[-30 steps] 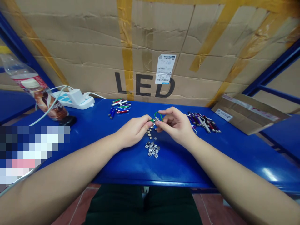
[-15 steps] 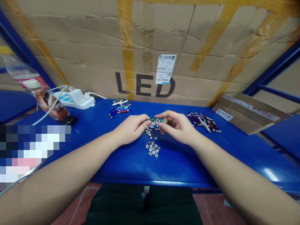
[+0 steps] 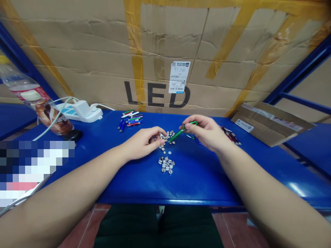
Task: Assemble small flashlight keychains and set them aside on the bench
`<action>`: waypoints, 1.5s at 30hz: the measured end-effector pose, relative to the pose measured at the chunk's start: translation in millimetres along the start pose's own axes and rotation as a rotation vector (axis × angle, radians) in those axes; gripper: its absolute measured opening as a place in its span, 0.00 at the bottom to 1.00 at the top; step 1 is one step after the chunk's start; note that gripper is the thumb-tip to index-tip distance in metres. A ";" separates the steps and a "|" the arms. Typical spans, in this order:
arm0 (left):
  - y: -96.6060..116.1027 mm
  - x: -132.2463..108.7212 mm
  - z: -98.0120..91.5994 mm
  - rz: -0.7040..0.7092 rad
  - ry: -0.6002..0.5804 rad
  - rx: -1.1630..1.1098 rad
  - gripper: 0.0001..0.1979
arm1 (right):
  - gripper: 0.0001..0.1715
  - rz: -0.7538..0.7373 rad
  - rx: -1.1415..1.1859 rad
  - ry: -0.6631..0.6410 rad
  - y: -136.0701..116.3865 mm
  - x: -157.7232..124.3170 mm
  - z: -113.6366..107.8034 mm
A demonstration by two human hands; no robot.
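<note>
My right hand [image 3: 203,132] is closed on a slim green tool [image 3: 178,135], gripped near its looped top end, its other end pointing down-left over small round metal pieces [image 3: 172,133]. At the left edge of those pieces is my left hand [image 3: 144,142], its thumb and fingers curled together; what they pinch, if anything, is too small to name. Nearer the table's front edge lies a second pile of silvery caps [image 3: 167,164]. Coloured metal tubes [image 3: 133,119] lie behind my left hand. More dark and red tubes [image 3: 231,135] are partly hidden behind my right hand.
A blue table [image 3: 201,182] carries everything. At the left stand bottles [image 3: 51,115] and a white power strip [image 3: 90,115] with cables. A small cardboard box [image 3: 271,125] is at the right, and a large LED carton [image 3: 103,62] walls off the back.
My hands have moved apart. My right hand has lifted up and to the right with the green tool, which now shows at full length. The view has shifted slightly.
</note>
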State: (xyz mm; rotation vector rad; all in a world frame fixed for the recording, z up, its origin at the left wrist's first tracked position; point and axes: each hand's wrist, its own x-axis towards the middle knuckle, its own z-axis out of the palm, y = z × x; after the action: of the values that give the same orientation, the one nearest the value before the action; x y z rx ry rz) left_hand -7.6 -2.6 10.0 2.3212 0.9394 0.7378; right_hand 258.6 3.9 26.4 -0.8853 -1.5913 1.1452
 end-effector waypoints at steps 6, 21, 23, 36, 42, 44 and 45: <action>-4.8 -0.3 -0.5 -0.013 -0.021 -0.018 0.12 | 0.21 -0.111 0.052 0.408 15.1 15.9 -59.9; -5.1 -0.2 -1.7 -0.013 -0.056 -0.012 0.11 | 0.16 0.023 -0.899 0.390 68.4 44.7 -87.4; -4.6 0.0 -2.0 -0.011 -0.051 -0.013 0.11 | 0.16 0.027 -1.000 0.337 68.0 44.0 -88.8; -4.7 0.7 -2.9 0.003 -0.051 -0.004 0.11 | 0.03 0.381 -1.201 0.114 37.2 28.1 -94.3; -5.7 -0.3 -3.4 -0.006 -0.051 0.006 0.10 | 0.01 0.432 -1.295 0.207 43.2 28.1 -98.9; -6.1 -0.2 -3.9 -0.005 -0.047 0.017 0.10 | 0.02 0.429 -1.312 0.224 42.2 27.1 -98.8; -6.5 0.1 -4.3 -0.006 -0.039 0.024 0.10 | 0.03 0.406 -1.308 0.212 41.1 26.2 -98.1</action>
State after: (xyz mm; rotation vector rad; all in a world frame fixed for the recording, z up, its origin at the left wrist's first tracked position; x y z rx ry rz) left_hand -13.3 2.5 9.0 2.3445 0.9420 0.6795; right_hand 346.2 66.3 5.2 -2.1366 -1.9509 0.0625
